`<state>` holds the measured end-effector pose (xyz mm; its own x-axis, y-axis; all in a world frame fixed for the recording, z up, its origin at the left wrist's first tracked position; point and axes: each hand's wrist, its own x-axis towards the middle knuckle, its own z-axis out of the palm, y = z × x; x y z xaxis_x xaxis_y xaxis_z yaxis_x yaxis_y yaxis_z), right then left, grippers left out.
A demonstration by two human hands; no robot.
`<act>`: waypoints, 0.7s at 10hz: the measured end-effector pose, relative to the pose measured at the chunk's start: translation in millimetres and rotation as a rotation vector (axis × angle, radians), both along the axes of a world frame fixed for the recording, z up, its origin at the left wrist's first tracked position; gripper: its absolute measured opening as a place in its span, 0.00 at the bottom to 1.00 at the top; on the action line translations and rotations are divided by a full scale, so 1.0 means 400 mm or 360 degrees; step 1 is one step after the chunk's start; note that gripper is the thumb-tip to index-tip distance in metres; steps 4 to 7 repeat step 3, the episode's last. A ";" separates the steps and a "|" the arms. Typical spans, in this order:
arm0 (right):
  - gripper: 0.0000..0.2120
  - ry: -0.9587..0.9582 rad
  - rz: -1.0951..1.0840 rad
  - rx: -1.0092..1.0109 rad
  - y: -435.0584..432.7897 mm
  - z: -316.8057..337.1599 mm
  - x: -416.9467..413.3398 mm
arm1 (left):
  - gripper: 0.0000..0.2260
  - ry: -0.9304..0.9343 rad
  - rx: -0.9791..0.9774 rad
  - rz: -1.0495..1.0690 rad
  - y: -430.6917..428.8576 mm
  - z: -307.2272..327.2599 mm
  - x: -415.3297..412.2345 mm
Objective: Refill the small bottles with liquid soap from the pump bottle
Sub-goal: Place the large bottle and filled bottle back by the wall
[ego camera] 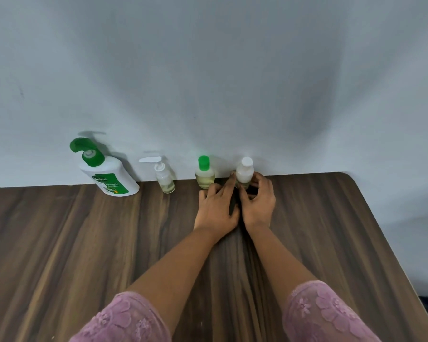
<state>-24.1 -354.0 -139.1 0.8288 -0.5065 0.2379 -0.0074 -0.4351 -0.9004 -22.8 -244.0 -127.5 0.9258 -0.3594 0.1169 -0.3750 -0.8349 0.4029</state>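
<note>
A large white pump bottle (109, 177) with a green pump head stands at the back left, against the wall. To its right stand a small clear bottle with a white pump (164, 178), a small bottle with a green cap (204, 175) holding yellowish liquid, and a small white-capped bottle (244, 172). My right hand (258, 202) curls its fingers and thumb round the base of the white-capped bottle. My left hand (216, 208) lies beside it, its straight fingers touching that bottle's left side and reaching close to the green-capped one.
The wooden table (84, 243) ends at the grey wall (208, 82) behind the bottles. Its right edge with a rounded far corner (351, 178) runs down the right. Pink lace sleeves cover my upper forearms.
</note>
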 end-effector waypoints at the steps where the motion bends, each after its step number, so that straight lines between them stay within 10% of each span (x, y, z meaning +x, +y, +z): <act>1: 0.26 0.0012 0.0006 0.0082 0.003 0.002 -0.013 | 0.34 0.0008 0.0028 -0.0004 0.001 -0.003 -0.017; 7: 0.28 0.0144 0.0062 0.0201 0.013 0.007 -0.116 | 0.33 0.0116 0.0034 -0.0141 0.041 0.012 -0.130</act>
